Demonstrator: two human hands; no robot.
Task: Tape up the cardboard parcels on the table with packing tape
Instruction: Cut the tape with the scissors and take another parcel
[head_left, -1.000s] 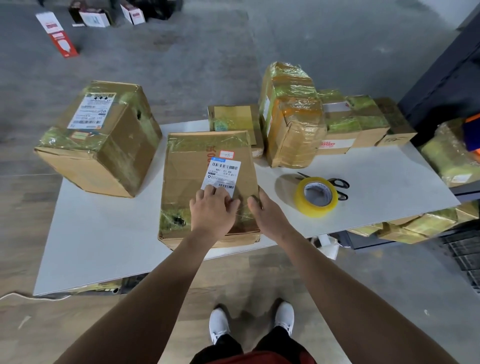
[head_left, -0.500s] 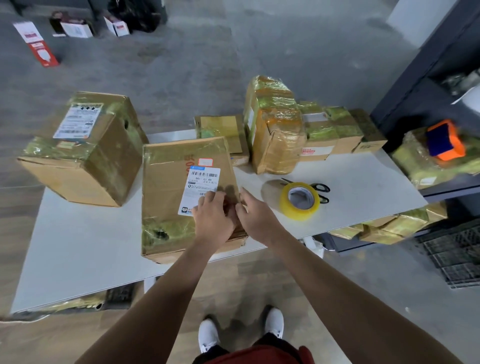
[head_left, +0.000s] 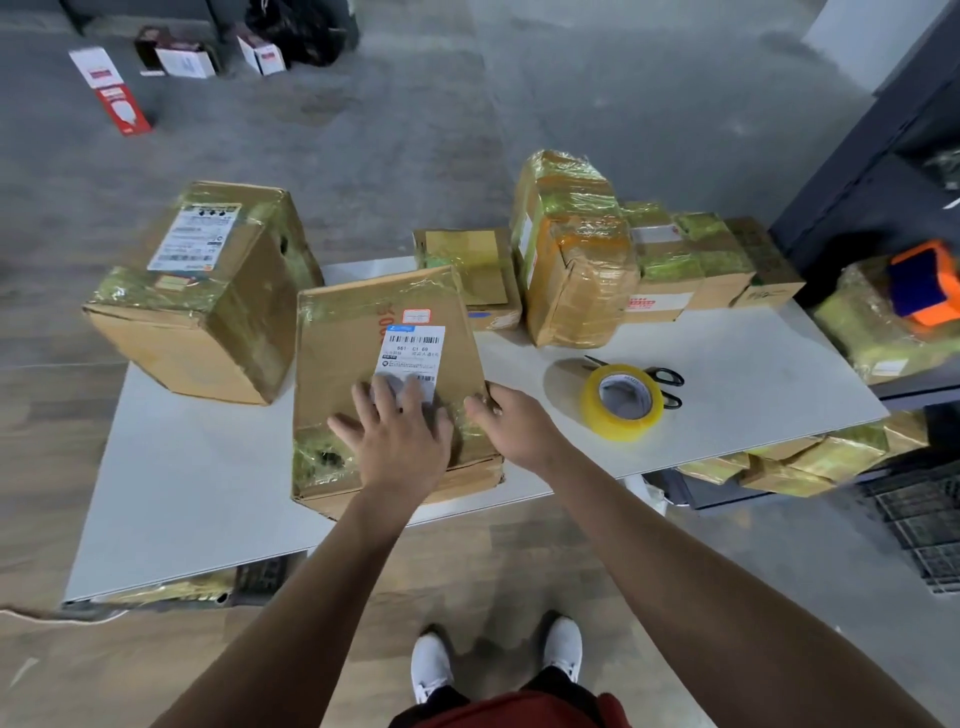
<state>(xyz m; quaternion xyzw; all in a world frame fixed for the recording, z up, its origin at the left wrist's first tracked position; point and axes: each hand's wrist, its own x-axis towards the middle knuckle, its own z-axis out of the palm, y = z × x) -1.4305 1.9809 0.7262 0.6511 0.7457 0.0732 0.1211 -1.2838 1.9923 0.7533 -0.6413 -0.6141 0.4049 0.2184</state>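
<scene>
Currently, the fingers (head_left: 366, 405) of the left hand (head_left: 402, 441) lie straight and spread, pressed flat on the labelled parcel (head_left: 353, 343), covering the label's lower edge. The right hand (head_left: 519, 426) meets the parcel's right edge; whether it grips cannot be determined. The parcel lies at the table's (head_left: 208, 493) near edge, with the tape roll (head_left: 623, 402) apart to its right

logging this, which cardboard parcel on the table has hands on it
The flat brown cardboard parcel with the white barcode label at the near edge, the only one touched: left hand spread on top, right hand at its side.
</scene>
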